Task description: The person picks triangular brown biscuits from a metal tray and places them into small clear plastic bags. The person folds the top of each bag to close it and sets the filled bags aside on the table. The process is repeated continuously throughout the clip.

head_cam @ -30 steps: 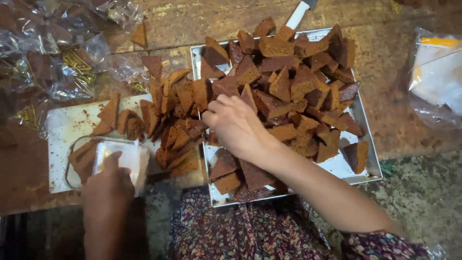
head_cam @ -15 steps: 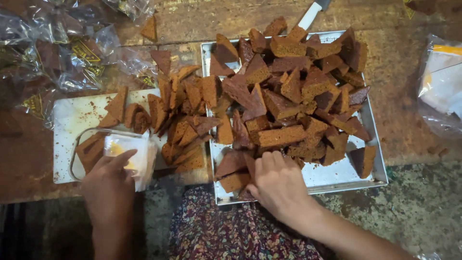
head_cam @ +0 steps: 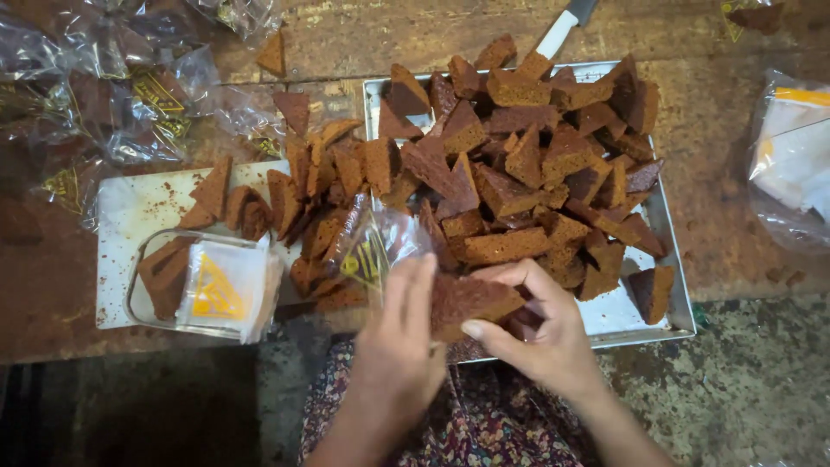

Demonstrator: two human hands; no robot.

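Note:
My right hand [head_cam: 540,333] pinches a brown triangular cake slice [head_cam: 467,298] at the near edge of a metal tray [head_cam: 640,316]. My left hand [head_cam: 399,346] holds a small clear plastic bag [head_cam: 380,251] with a yellow print, its mouth against the slice's tip. Both hands meet in front of the tray, above my patterned lap. The tray is heaped with several brown cake slices [head_cam: 527,164].
A white cutting board [head_cam: 138,216] to the left carries more slices [head_cam: 320,190] and a clear container [head_cam: 203,290] with a slice and bags in it. Packed bags [head_cam: 95,95] lie at far left. A knife handle [head_cam: 560,30] sticks out behind the tray. Another plastic bag [head_cam: 791,164] lies right.
My left hand left the clear container and came right with a plastic bag. My right hand lifted a slice from the tray's near edge and brought it to the bag.

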